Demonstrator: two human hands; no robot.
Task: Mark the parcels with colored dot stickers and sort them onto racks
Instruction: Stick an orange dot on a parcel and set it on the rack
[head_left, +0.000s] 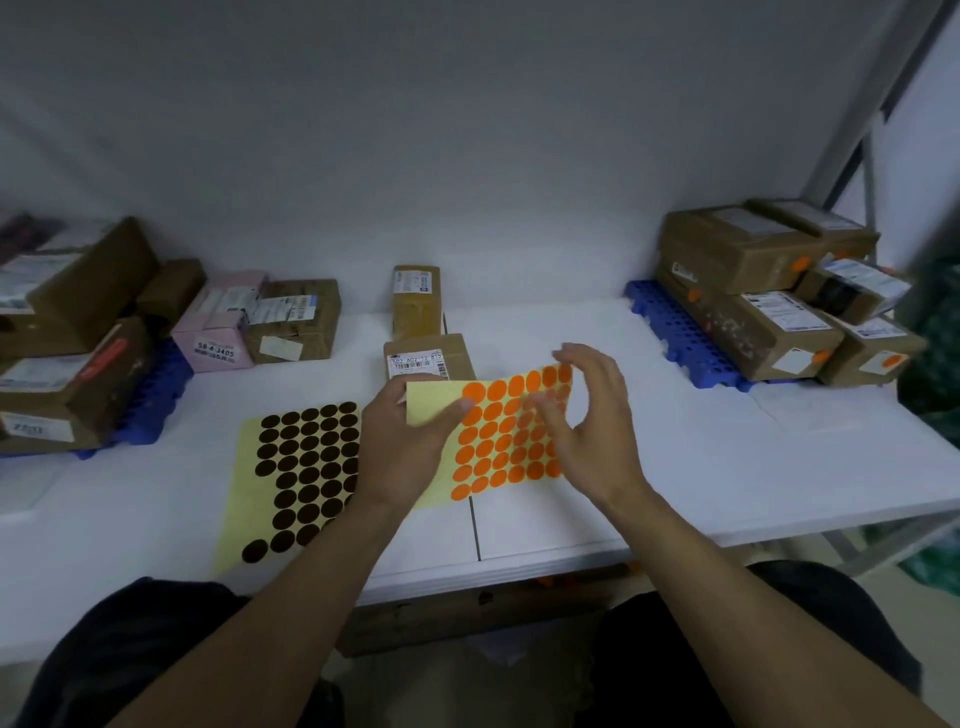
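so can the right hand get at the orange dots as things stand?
Probably yes. The left hand holds the sheet up by one edge, its dots uncovered, and the right hand hangs open right over them with nothing between.

You see orange dots (483, 447) on a pale-yellow sheet (431, 397), black dots (306, 462) on another; brown parcels (415, 306), one pink parcel (215, 332); blue racks (675, 338).

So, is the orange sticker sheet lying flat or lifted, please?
Lifted: the left hand holds the orange sheet by its corner, off the table.
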